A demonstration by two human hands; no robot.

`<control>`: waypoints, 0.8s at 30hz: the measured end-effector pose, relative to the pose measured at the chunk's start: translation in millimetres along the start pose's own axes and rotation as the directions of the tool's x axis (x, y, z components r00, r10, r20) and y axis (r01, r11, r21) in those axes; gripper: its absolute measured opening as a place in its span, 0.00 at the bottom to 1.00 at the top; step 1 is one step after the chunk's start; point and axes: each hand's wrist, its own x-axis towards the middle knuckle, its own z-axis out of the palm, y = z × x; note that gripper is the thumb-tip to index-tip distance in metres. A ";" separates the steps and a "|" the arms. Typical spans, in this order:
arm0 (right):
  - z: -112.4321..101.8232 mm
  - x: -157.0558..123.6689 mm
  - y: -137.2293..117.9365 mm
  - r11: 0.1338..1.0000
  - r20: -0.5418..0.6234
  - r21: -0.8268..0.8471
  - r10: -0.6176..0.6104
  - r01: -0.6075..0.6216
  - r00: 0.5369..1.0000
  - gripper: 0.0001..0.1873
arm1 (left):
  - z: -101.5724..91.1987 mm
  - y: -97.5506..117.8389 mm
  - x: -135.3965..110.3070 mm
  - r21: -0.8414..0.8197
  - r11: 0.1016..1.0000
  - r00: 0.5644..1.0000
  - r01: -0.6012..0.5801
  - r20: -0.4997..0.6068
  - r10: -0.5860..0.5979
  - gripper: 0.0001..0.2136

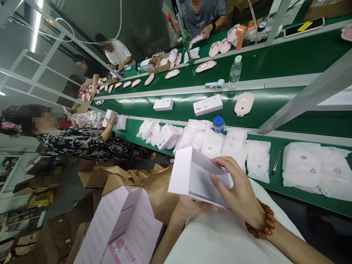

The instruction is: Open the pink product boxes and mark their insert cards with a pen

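An open white paperboard box point(180, 172) is tilted in front of my body, its hollow inside facing me; I see nothing lying in it. My left hand point(192, 208) supports the box from beneath, fingers closed round its underside and partly hidden by it. My right hand point(239, 187), with a brown bead bracelet point(262, 223) on the wrist, grips the box's right end, the thumb reaching inside and the fingers over the rim. Just beyond lie white bagged items point(213, 143) and a closed printed box point(167, 136) on the green bench.
A large carton of white boxes point(121, 220) stands at lower left. A blue-capped jar point(218, 124) and a pen point(276, 163) are on the bench. Closed boxes point(208, 105) and a pink device point(244, 103) sit on the green belt. A co-worker point(74, 139) holds a box at left.
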 end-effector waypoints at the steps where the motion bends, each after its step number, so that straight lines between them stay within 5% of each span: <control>1: -1.5 -0.8 -0.9 1.000 0.050 0.007 -0.006 0.006 0.999 0.15 | -4.3 -0.6 2.7 -0.021 1.000 0.999 0.012 0.047 -0.011 0.28; 7: -4.6 -14.1 -3.6 0.994 0.305 0.059 0.074 -0.096 0.949 0.33 | -29.7 -12.7 3.8 -0.117 0.991 0.995 0.063 0.085 -0.054 0.46; 14: 23.8 -51.9 -19.8 0.982 0.248 -0.044 0.190 -0.185 0.950 0.33 | -42.2 -22.6 -38.2 -0.083 0.996 0.979 -0.016 -0.202 -0.001 0.64; 24: 76.2 -109.6 -48.6 0.942 0.233 -0.211 0.306 -0.259 0.923 0.41 | -102.0 -43.2 -93.0 -0.163 0.979 0.990 0.124 -0.047 -0.133 0.61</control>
